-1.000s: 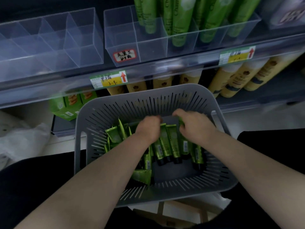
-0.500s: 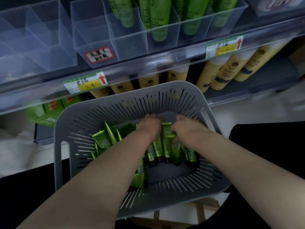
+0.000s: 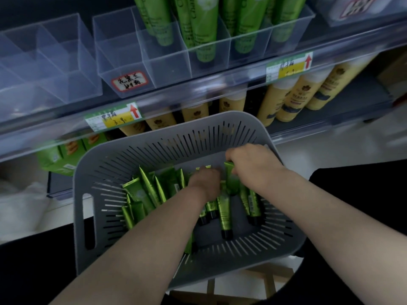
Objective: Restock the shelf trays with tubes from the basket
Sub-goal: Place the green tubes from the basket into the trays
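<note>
The tubes [image 3: 224, 214] lie in the basket [image 3: 154, 155], long axes near-to-far, caps near. The right hand [image 3: 253, 166] pinches the far end of one tube [image 3: 230, 179]. The left hand [image 3: 206, 183] curls among them, grasp not discernible. The trays [image 3: 123, 53] stand far, up-left.

The left hand [image 3: 206, 183] and right hand [image 3: 253, 164] are bare, forearms too. Black clothing [image 3: 33, 271] shows beneath the arms on either side.

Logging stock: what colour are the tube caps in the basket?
Black caps, clearest in the head view.
</note>
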Demonstrator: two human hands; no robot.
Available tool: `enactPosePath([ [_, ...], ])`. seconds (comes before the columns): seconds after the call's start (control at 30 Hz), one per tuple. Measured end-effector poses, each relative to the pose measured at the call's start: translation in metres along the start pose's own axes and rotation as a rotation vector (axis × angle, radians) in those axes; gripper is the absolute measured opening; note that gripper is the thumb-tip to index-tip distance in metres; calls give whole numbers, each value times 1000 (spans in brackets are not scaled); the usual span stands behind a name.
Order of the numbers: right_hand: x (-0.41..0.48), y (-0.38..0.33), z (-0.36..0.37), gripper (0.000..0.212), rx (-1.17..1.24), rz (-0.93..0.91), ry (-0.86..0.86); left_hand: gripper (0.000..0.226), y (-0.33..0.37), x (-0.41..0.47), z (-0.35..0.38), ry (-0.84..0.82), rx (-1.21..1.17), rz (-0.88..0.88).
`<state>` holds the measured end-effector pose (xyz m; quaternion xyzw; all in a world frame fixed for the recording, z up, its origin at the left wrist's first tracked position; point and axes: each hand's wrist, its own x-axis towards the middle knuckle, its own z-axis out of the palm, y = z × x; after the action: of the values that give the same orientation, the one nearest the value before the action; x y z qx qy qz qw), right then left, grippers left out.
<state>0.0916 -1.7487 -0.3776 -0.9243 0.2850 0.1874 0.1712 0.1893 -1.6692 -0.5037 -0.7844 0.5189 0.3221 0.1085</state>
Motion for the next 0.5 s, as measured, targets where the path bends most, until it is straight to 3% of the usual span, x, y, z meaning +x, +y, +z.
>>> enactPosePath([
  [0.3, 1, -4, -4, 28, -9, -18, 30, 27, -20, -30, -31, -49, -193, -38],
  [0.4, -2, -9, -11, 24, -15, -37, 74, 11, -30, -51, -36, 140, -426, -39],
  [0.5, -8, -13, -21, 28, 8, -72, 163, 11, -42, -74, -47, 406, -570, -71],
])
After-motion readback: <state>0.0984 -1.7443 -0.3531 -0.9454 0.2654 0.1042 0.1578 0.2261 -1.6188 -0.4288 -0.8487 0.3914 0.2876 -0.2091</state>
